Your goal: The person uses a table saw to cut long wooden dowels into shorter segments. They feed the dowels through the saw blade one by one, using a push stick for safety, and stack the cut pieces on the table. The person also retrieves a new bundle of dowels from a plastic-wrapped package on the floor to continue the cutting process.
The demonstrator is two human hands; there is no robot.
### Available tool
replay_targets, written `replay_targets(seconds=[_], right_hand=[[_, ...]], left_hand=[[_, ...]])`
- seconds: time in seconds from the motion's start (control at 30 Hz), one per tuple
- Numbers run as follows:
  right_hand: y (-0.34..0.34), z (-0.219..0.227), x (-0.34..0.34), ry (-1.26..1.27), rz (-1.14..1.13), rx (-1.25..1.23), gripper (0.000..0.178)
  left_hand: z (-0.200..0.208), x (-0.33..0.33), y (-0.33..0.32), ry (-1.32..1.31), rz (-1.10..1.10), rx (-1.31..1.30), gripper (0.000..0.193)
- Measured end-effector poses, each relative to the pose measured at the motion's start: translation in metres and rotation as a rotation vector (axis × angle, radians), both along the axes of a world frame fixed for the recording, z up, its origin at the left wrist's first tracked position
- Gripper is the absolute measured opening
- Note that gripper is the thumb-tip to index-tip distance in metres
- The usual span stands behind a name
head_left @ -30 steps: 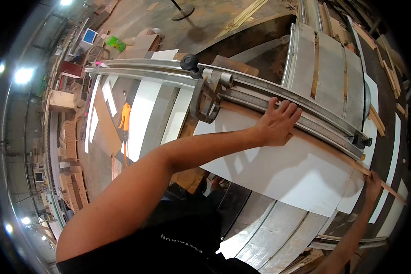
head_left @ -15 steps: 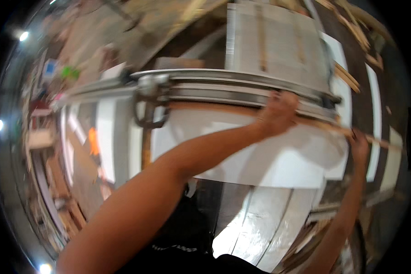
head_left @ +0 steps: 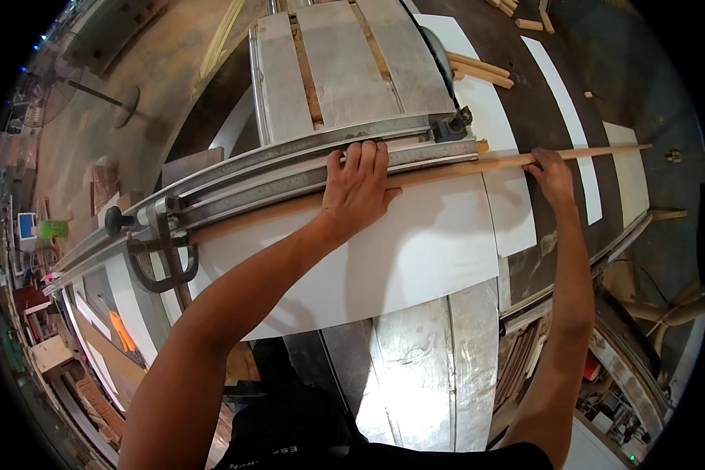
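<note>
A long, thin wooden strip (head_left: 439, 170) lies along the near side of a metal fence (head_left: 290, 182), which has a measuring scale. My left hand (head_left: 358, 184) is closed over both, its fingers hooked over the fence and its thumb against the strip. Farther right, past the fence's end, my right hand (head_left: 552, 174) pinches the strip, whose tip reaches beyond it to the right. Beneath both lies a white panel (head_left: 415, 243). At the fence's left part, a metal clamp bracket (head_left: 163, 235) with a looped handle is attached.
Beyond the fence stands a slotted metal machine table (head_left: 337, 70), with a dark curved part at its right edge. Short wooden sticks (head_left: 478, 70) lie on the right. An orange-handled tool (head_left: 122, 330) rests at left. A standing fan (head_left: 94, 90) is at the far left.
The view has turned, so the fence and both hands appear farther left and higher. My right hand now appears farther from the fence's end. My left hand keeps its grip over fence and strip.
</note>
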State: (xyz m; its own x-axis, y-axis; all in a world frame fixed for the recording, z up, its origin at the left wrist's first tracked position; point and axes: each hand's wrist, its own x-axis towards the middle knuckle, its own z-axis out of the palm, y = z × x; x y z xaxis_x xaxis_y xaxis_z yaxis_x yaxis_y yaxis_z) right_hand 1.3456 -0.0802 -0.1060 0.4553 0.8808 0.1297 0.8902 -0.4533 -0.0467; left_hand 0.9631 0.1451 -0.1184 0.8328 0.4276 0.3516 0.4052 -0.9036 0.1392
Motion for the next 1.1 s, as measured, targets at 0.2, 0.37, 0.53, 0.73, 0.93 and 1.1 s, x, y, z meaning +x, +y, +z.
replay_targets(seconds=[0.2,0.37,0.53,0.73,0.93,1.1], right_hand=[[0.004,0.010,0.010,0.034,0.106,-0.055,0.033],[0.003,0.004,0.006,0.033,0.090,-0.026,0.033],[0.001,0.003,0.005,0.030,0.092,-0.018,0.033],[0.001,0.004,0.010,0.016,0.107,-0.046,0.033],[-0.003,0.000,0.014,-0.007,0.082,-0.018,0.033],[-0.003,0.000,0.008,-0.055,0.099,0.028,0.031]], left_hand=[[0.000,-0.001,0.002,0.001,-0.006,0.008,0.083],[0.000,0.000,0.001,0.022,0.017,-0.002,0.083],[0.002,0.001,0.002,0.048,0.015,-0.028,0.082],[0.005,0.000,0.003,0.059,0.004,-0.019,0.082],[0.006,-0.001,0.003,0.038,-0.012,-0.010,0.083],[0.006,0.000,0.002,0.049,-0.001,0.001,0.082]])
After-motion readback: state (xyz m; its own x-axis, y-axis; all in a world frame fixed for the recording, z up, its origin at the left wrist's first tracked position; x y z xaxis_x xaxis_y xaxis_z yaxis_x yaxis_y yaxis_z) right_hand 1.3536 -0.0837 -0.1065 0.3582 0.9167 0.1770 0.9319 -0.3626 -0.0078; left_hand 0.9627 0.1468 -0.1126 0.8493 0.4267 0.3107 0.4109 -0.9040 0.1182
